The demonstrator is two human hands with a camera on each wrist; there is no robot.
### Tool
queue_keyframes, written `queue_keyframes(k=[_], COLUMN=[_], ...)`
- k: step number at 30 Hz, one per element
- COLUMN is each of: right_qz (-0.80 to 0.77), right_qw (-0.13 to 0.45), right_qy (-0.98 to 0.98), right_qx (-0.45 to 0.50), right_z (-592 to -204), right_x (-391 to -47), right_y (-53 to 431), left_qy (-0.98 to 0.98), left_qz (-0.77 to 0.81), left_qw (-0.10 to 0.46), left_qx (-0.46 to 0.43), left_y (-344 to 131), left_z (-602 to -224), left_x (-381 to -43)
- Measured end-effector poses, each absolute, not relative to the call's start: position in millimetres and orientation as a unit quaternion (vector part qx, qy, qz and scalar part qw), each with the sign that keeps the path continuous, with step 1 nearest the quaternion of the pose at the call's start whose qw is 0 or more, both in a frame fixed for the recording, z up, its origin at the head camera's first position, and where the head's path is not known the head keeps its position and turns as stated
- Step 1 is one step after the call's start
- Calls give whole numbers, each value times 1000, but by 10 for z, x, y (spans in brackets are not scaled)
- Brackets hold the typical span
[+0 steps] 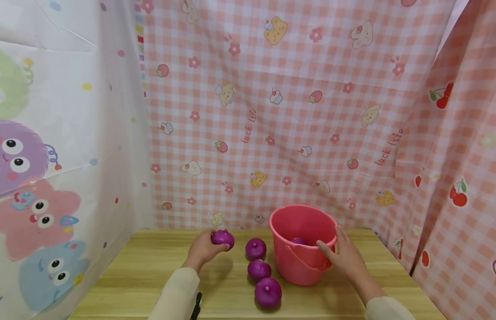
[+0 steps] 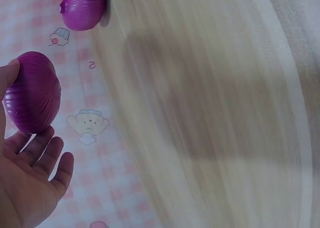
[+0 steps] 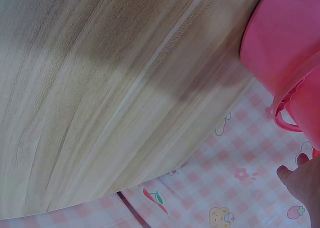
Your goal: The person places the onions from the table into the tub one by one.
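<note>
My left hand [image 1: 204, 250] holds a purple onion [image 1: 222, 239] above the left part of the table. In the left wrist view the thumb lies on one side of this onion [image 2: 34, 92] and the fingers reach under the other. My right hand [image 1: 346, 254] is at the right side of a pink bucket [image 1: 300, 266], fingers fairly straight and thumb extended across the rim. Inside the bucket part of another onion [image 1: 298, 241] shows. Between left hand and bucket, three onions stand in a row: a far one [image 1: 255, 249], a middle one [image 1: 259, 270] and a near one [image 1: 268, 293].
The wooden table [image 1: 152, 275] carries everything. Behind it hangs a pink checked cloth [image 1: 248, 133], with a white cartoon-printed sheet [image 1: 112, 155] at the left. The bucket's handle [image 1: 308, 262] hangs down its front.
</note>
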State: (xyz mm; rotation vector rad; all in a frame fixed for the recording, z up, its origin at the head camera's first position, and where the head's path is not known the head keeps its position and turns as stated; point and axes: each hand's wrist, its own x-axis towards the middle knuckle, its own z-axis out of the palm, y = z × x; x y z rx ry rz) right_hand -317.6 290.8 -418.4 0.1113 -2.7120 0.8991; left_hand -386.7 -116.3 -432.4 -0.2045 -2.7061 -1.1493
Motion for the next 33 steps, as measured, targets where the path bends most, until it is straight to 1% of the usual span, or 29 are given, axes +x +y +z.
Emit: queue_keyframes(k=[8,18,33], right_qz=[307,312,315], right_qw=[149,128,134], right_qy=[-939,-941,-939], right_qx=[42,33,35], right_z=[-4198,-4172,-4168], right_x=[-3170,-3153,-3146], right_y=[2907,2885,2880], left_qy=[-910,-911,-885], left_qz=[-391,-389,-433], left_qw=[110,114,128], left_qx=[-81,-80,-109], left_y=[-1155,-1127,-1034], left_z=[-4197,-4062,-3888], left_x=[-3854,-3852,-3885])
